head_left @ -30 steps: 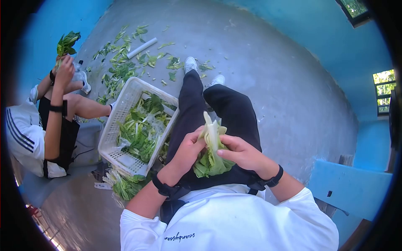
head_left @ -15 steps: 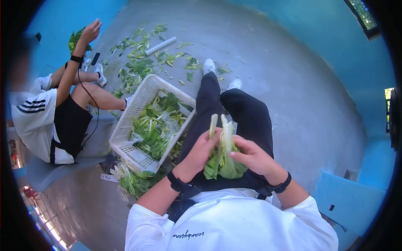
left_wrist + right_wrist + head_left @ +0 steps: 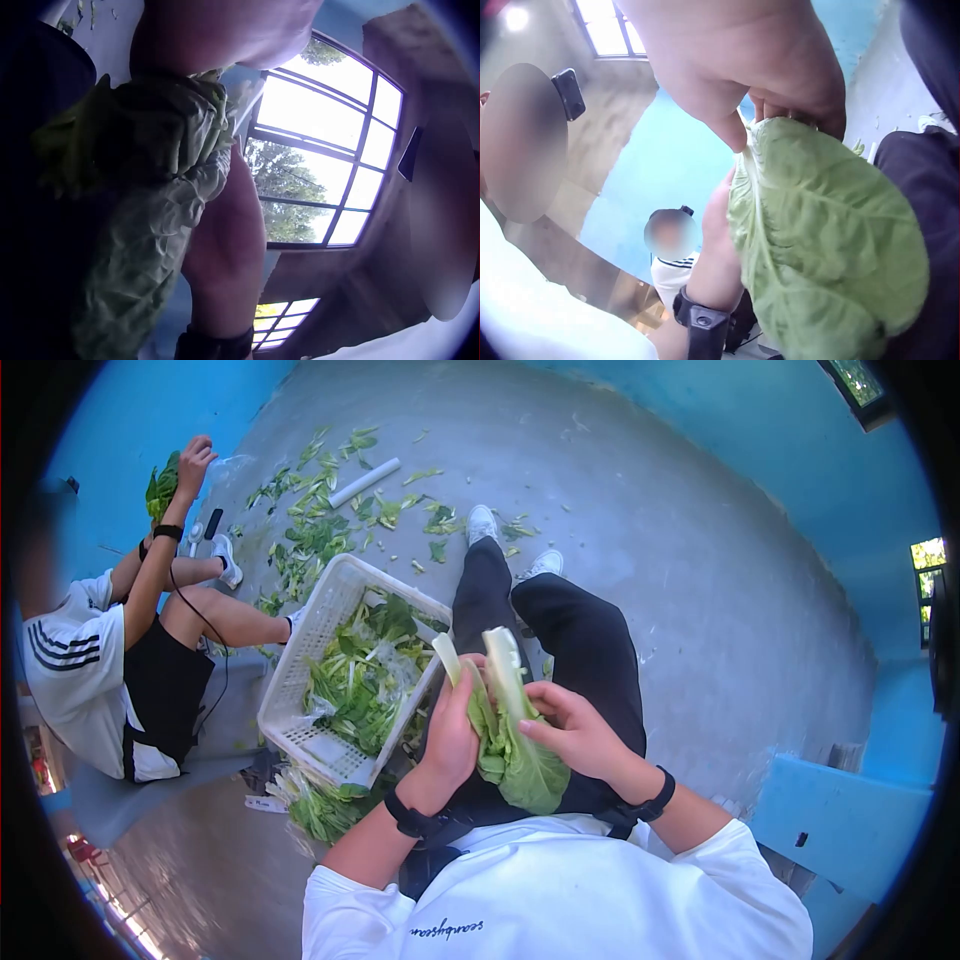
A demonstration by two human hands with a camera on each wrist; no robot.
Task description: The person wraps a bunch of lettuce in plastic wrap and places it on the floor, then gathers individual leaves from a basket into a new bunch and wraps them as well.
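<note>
- Left hand (image 3: 452,728): fingers curled around the left side of a leafy green vegetable (image 3: 510,745), gripping it over the lap; a black wristband sits on the wrist.
- Right hand (image 3: 572,732): fingers and thumb clamped on the right side of the same vegetable, at 3 o'clock from the left hand.
- Vegetable: held upright between both hands, pale stalks pointing to 12 o'clock, one stalk splayed off toward 11 o'clock, broad green leaves hanging toward 6 o'clock. In the right wrist view a wide leaf (image 3: 825,240) fills the space under the thumb.
- White plastic basket (image 3: 290,670): on the floor at 9 o'clock from the hands, just beside the left leg, holding more greens.
- Loose greens (image 3: 320,805): piled beneath the basket's near corner, at 8 o'clock.
- Trimmings (image 3: 320,520): scattered over the grey floor (image 3: 700,560) at 11 o'clock.
- Second person (image 3: 110,660): seated at 9 o'clock beyond the basket, holding a bunch of greens raised.
</note>
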